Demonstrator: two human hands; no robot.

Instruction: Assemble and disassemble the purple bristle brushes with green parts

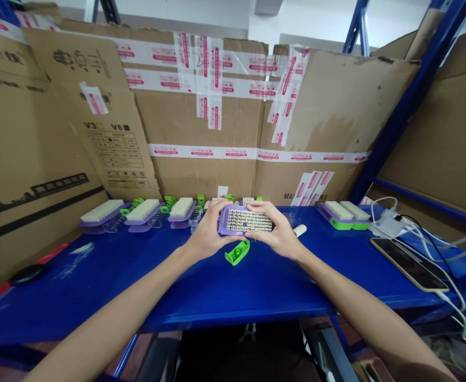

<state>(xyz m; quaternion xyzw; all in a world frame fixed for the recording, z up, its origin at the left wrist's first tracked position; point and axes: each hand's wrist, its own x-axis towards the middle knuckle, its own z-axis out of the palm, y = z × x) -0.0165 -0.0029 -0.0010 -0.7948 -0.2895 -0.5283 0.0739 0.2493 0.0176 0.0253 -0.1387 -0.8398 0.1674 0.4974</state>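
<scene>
A purple brush head (245,220) with pale bristles is held up over the blue table, its bristle side toward me. My left hand (207,229) grips its left end, thumb along the lower edge. The right end is in the fingers of my right hand (277,231), which cover part of the bristles. Just below the brush head, a bright green plastic piece (238,253) lies on the table, touching neither hand. Partly hidden behind my right hand is a whitish rounded piece (300,230).
Purple brush heads (142,210) with green parts (170,203) stand in a row along the back. Two pale-bristled brushes (343,210) sit at the right. Beside them are a charger (389,225), cables and a phone (407,264). Cardboard walls (201,175) enclose the blue table (201,297).
</scene>
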